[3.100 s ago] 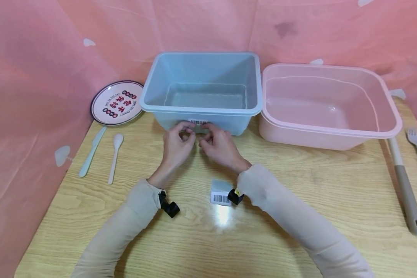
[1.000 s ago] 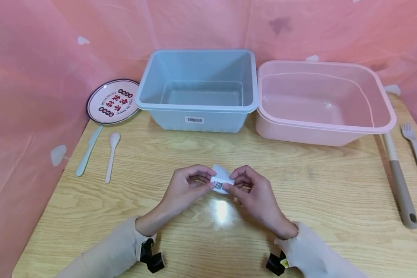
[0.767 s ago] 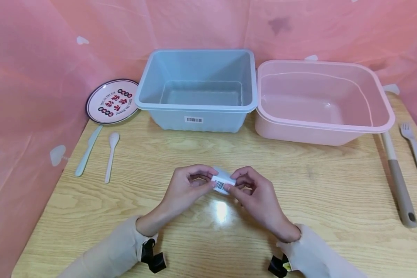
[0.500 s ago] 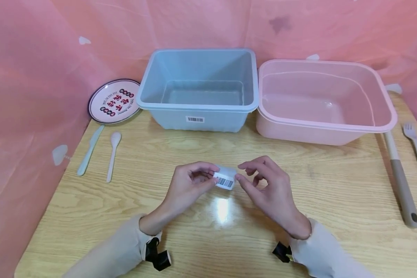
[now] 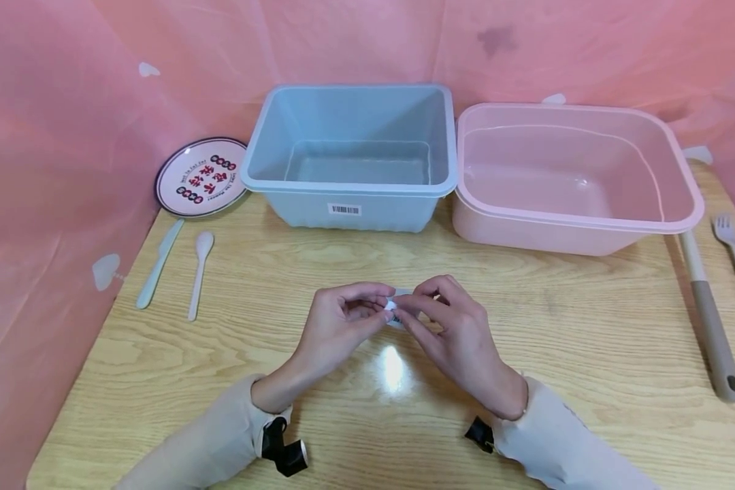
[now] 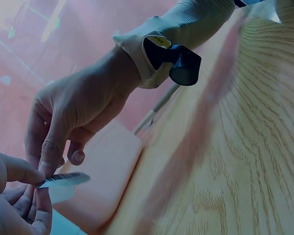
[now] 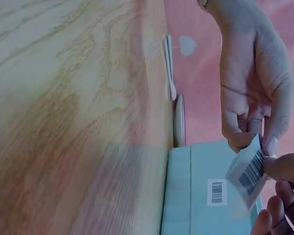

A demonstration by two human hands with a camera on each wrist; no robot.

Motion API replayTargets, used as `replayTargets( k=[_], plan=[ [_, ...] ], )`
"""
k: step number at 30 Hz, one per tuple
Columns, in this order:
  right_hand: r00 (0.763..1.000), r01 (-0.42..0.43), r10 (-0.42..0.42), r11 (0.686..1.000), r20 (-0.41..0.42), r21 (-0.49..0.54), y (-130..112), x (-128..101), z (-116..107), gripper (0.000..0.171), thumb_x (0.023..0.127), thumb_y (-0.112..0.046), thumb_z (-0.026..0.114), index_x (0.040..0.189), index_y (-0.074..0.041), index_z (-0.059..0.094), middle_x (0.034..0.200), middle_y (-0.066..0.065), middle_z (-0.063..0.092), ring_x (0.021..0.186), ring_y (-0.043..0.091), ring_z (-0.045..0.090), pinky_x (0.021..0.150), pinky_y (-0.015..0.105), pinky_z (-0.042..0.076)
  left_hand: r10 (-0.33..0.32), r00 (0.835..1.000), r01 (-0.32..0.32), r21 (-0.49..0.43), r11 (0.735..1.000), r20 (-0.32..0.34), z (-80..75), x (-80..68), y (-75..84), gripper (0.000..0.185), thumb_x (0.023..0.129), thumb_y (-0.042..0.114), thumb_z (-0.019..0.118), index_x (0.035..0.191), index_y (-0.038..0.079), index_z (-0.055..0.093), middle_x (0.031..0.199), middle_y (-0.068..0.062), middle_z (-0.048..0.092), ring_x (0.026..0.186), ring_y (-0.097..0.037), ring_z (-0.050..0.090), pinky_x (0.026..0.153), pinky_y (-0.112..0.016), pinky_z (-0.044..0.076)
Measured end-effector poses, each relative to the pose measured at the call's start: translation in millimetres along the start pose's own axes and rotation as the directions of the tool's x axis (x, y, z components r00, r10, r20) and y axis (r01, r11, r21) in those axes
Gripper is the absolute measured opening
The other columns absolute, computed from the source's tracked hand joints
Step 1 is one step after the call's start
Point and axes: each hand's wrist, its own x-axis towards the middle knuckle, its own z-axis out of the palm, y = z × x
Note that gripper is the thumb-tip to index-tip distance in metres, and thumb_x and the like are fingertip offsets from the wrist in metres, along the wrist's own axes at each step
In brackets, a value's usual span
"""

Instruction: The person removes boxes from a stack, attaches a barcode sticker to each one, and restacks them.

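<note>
Left hand (image 5: 337,327) and right hand (image 5: 456,333) meet fingertip to fingertip above the table (image 5: 367,272), both pinching the small barcode sticker (image 7: 248,171), wrists low; beyond them stands the blue bin (image 5: 349,153).

Barcode sticker (image 7: 248,172): small white paper label printed with black bars, slightly curled. It is held above the desk, pinched between the fingers (image 5: 387,307) of both hands, thumbs and forefingers meeting at its edges. From the head view it is mostly hidden behind the fingers.
</note>
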Motion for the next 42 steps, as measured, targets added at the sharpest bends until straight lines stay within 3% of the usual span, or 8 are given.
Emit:
replayTargets(
  k=[14,18,22,29,34,42],
  plan=[
    [0.999,0.036,-0.037,0.998,0.026,0.042,5,1,-6,0.022,0.067,0.008,0.082,0.085,-0.005,0.077,0.082,0.002,0.062,0.07,0.009,0.054,0.058,0.013,0.045,-0.03,0.999,0.03,-0.003,1.0,0.039,2.1,-0.2,1.8,0.02,0.08,-0.008,0.068,0.1,-0.005,0.07,0.093,-0.02,0.071,0.082,-0.015,0.067,0.078,-0.03,0.06],
    [0.998,0.057,-0.057,0.995,0.003,0.084,7,-1,-7,0.003,0.083,-0.007,0.075,0.082,-0.005,0.076,0.08,0.001,0.062,0.068,0.011,0.053,0.056,0.013,0.045,-0.057,0.997,0.057,-0.002,0.998,0.046,2.3,-0.7,3.1,0.021,0.08,-0.007,0.069,0.101,-0.006,0.07,0.093,-0.02,0.072,0.082,-0.014,0.069,0.078,-0.029,0.06],
    [0.999,0.042,-0.045,0.992,0.023,0.116,10,-4,-7,0.026,0.093,-0.025,0.063,0.081,-0.005,0.075,0.08,0.001,0.061,0.067,0.012,0.052,0.055,0.013,0.044,-0.092,0.994,0.093,-0.015,0.996,0.056,1.9,-1.4,3.7,0.023,0.08,-0.004,0.07,0.103,-0.007,0.069,0.095,-0.02,0.072,0.082,-0.015,0.069,0.078,-0.028,0.059],
    [0.997,0.011,-0.02,0.991,0.07,0.132,11,-7,-9,0.027,0.094,-0.028,0.061,0.083,-0.006,0.074,0.085,0.002,0.061,0.068,0.007,0.051,0.057,0.011,0.044,-0.099,0.994,0.1,-0.021,0.995,0.039,0.9,-0.8,0.7,0.019,0.088,0.009,0.068,0.103,-0.004,0.071,0.104,-0.021,0.071,0.091,-0.014,0.07,0.081,-0.027,0.058],
    [0.997,0.034,-0.043,0.991,0.071,0.128,10,-8,-9,0.029,0.095,-0.028,0.059,0.083,-0.005,0.073,0.086,0.003,0.061,0.068,0.007,0.052,0.056,0.011,0.044,-0.107,0.994,0.108,-0.031,0.994,0.038,1.0,0.8,-2.6,0.018,0.088,0.006,0.068,0.101,-0.005,0.071,0.104,-0.023,0.07,0.087,-0.013,0.07,0.077,-0.025,0.058],
    [0.989,0.09,-0.104,0.986,0.106,0.138,13,-12,-11,0.03,0.097,-0.026,0.056,0.086,-0.003,0.072,0.088,0.004,0.061,0.075,0.012,0.053,0.061,0.013,0.047,-0.205,0.979,0.204,-0.089,0.975,-0.002,0.0,2.7,-4.8,0.02,0.085,0.0,0.068,0.102,-0.012,0.068,0.103,-0.031,0.067,0.082,-0.015,0.069,0.073,-0.026,0.059]
  ],
)
